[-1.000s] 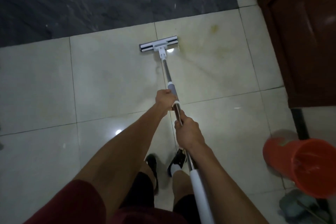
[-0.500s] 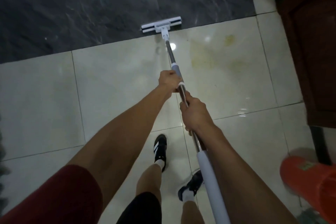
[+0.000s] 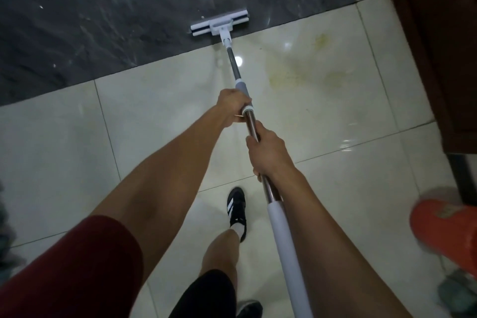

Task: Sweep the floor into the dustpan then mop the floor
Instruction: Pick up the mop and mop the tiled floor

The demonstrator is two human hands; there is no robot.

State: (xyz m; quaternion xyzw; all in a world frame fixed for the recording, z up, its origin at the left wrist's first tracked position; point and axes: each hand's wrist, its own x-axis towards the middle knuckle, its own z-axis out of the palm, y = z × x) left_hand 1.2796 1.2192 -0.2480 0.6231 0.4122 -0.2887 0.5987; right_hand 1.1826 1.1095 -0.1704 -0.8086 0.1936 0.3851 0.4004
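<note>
The mop (image 3: 233, 59) runs straight out ahead of the person, its long axis pointing forward and a little left, from the white foam grip near the body to the flat head (image 3: 220, 23) far out in front. The head lies crosswise to the handle, resting on the dark marble strip just past the seam with the pale tiles (image 3: 64, 152). The left hand (image 3: 232, 107) is the forward one, wrapped around the grey collar of the handle; the right hand (image 3: 268, 152) grips the bare metal just behind it, close to the left but apart from it (so both hands are closed round the handle, neither free). Any pull or push will therefore travel along that forward line, with the left hand nearer the head and better placed to steer.

The mop is white and grey, with a thin metal shaft and a narrow rectangular head with dark strips along it. A yellowish stain (image 3: 291, 72) lies on the pale tile just right of the shaft, likely still to be mopped. An orange bucket (image 3: 446, 232) lies at the right edge.
</note>
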